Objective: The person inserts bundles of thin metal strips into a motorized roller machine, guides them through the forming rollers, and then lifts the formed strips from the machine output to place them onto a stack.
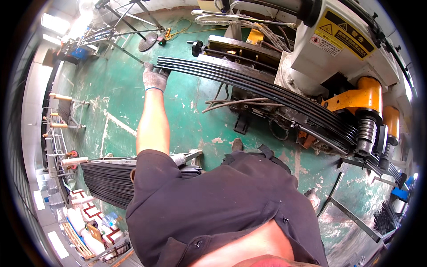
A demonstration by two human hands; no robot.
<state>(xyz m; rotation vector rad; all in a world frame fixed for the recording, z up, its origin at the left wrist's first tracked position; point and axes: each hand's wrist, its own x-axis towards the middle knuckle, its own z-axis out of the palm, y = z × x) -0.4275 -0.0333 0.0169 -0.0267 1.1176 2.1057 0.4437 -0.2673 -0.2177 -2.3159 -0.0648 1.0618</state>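
Observation:
My left arm reaches forward to the far left. My left hand (155, 79), in a pale knitted glove with dark fingertips, is closed at the near ends of several long black rods (249, 82). The fingers are partly hidden by the rods. From there the rods run side by side to the right, past the machine bed, and end beneath the orange press head (362, 98) and its coil spring (367, 129). My right hand does not show. A small pale shape (312, 199) beside my dark clothing is too unclear to name.
A white machine housing (347, 38) with warning labels stands at the far right. Behind my left arm, a stack of black rods (109, 182) rests on a metal rack. A metal stand (351, 218) is at the lower right, and rolls and boxes are at the lower left.

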